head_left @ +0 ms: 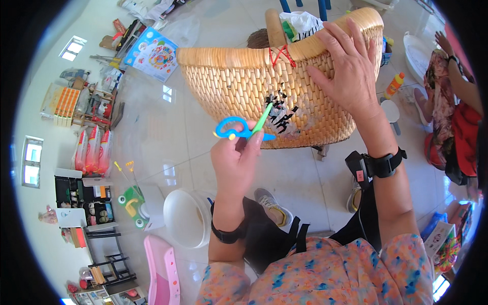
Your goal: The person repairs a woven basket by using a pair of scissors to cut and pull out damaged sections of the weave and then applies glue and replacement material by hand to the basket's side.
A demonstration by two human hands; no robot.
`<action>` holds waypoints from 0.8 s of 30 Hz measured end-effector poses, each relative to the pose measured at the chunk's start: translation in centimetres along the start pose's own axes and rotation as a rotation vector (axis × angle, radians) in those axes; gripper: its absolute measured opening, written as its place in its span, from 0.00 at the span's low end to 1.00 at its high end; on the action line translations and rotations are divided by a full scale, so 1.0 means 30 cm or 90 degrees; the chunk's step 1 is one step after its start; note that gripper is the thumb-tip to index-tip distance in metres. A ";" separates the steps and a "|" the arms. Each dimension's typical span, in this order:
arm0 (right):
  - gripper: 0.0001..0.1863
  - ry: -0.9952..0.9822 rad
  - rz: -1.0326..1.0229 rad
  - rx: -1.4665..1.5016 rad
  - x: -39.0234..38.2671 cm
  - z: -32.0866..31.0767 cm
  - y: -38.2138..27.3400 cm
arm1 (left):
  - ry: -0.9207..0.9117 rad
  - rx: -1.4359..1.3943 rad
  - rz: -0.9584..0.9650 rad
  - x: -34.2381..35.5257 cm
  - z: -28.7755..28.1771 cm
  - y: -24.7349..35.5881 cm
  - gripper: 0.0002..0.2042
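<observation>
A woven straw basket (239,76) stands tilted in front of me, its side facing me. A red cord (282,57) is laced crosswise near its rim. Lower on the wall is a patch of black scraps (280,114) with some pale, whitish matter around it. My left hand (238,152) is closed on small scissors (239,129) with blue handles and a green part; the green tip reaches the edge of the black patch. Fingers spread, my right hand (348,71) lies flat against the basket's upper right side and rim.
On the left floor are a white bucket (184,218), a green frog-shaped item (134,206) and a pink plastic piece (161,269). A yellow-orange bottle (394,85) stands right of the basket. Another person's arm (460,81) shows at far right.
</observation>
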State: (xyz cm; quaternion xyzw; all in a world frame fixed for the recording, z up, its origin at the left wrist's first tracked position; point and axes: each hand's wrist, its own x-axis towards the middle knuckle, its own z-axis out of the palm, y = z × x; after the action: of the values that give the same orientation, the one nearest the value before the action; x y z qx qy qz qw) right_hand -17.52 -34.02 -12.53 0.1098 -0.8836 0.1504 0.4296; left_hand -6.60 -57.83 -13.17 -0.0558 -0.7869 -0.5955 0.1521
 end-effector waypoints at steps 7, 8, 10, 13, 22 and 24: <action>0.32 0.020 -0.014 -0.027 0.005 0.025 -0.004 | 0.015 -0.040 -0.165 0.021 0.026 -0.105 0.13; 0.33 0.030 -0.022 -0.026 0.005 0.028 -0.004 | 0.036 -0.039 -0.155 0.026 0.030 -0.107 0.13; 0.33 0.038 -0.032 -0.024 0.003 0.030 -0.006 | 0.050 -0.033 -0.149 0.050 0.051 -0.097 0.12; 0.33 0.029 -0.039 -0.058 0.000 0.033 -0.011 | 0.051 0.005 -0.151 0.043 0.065 -0.085 0.12; 0.33 0.035 -0.026 -0.055 0.004 0.006 0.017 | 0.048 0.299 -0.065 0.045 0.062 -0.138 0.14; 0.34 0.005 0.000 -0.013 -0.003 0.018 -0.001 | 0.054 0.171 -0.120 0.052 0.048 -0.120 0.14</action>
State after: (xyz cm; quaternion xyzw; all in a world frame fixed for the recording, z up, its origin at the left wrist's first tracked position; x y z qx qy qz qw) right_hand -17.85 -34.23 -12.92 0.1048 -0.8836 0.1418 0.4339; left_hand -9.28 -57.62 -16.35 0.0641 -0.8541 -0.4983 0.1350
